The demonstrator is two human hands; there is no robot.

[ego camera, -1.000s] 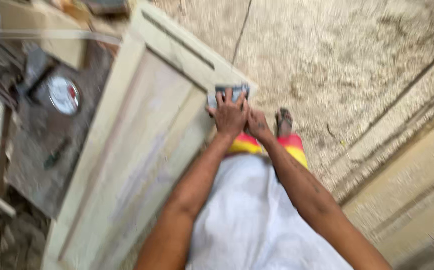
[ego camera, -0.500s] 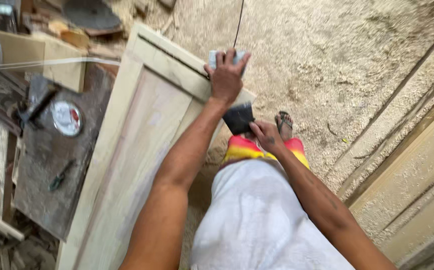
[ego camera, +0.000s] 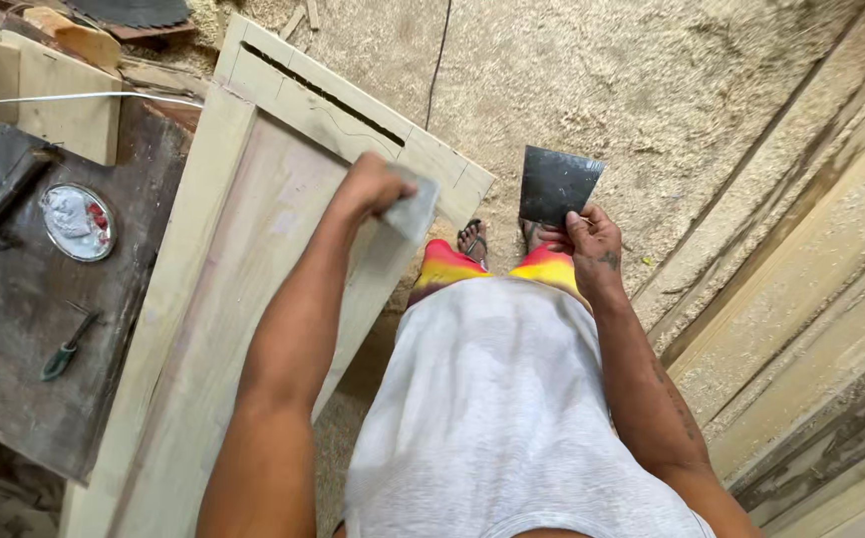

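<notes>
The left hand (ego camera: 378, 187) has its fingers curled around a pale scraper (ego camera: 415, 212) pressed on the door panel (ego camera: 253, 259), best kept flat there, while the right hand (ego camera: 592, 239) pinches a dark putty knife (ego camera: 555, 184) beside the panel's corner.

One package seen: a round shallow tin (ego camera: 78, 221), silvery with whitish contents and red marks, open on the dark desk (ego camera: 44, 399) at left. No labels, signs or screens.
</notes>
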